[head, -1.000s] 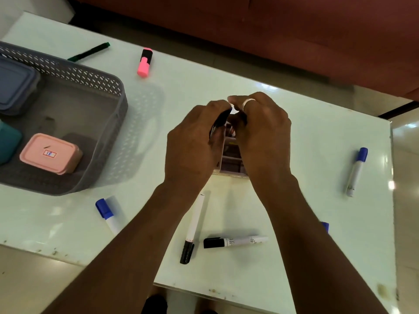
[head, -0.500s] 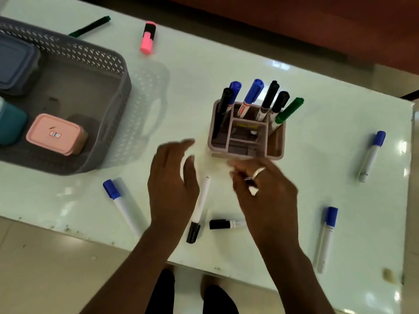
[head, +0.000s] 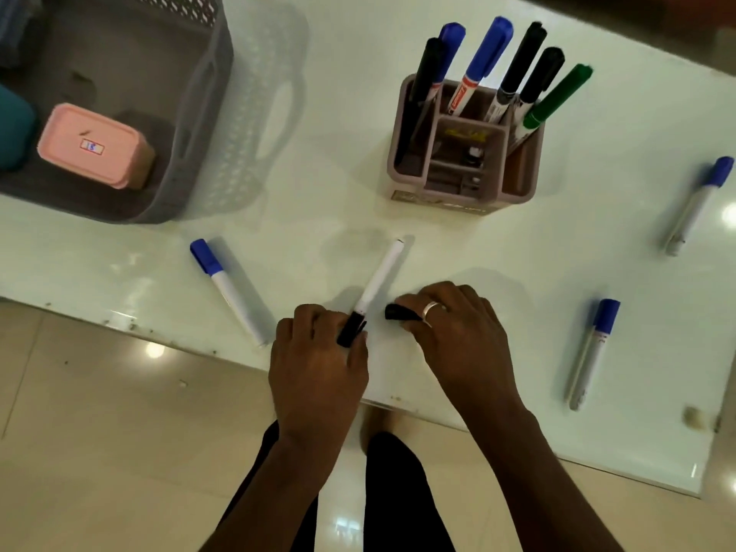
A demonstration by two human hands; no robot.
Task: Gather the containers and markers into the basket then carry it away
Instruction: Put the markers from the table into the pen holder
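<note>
My left hand (head: 318, 360) pinches the black cap end of a white marker (head: 380, 280) lying near the table's front edge. My right hand (head: 458, 336) covers a second black-capped marker (head: 396, 312), only its cap showing past my fingers. The grey perforated basket (head: 207, 113) stands at the far left, holding a pink lidded container (head: 93, 145) and a teal container (head: 14, 133). A mauve marker holder (head: 466, 193) with several upright markers stands in the middle of the table.
Loose blue-capped markers lie on the white table: one at the left front (head: 227, 290), one at the right front (head: 593, 352), one at the far right (head: 697, 205). The table's front edge (head: 159, 332) runs just under my hands, tiled floor below.
Both hands left the marker holder and dropped toward the table's front edge. My left hand has closed on the white marker's cap, my right hand on the other black-capped marker.
</note>
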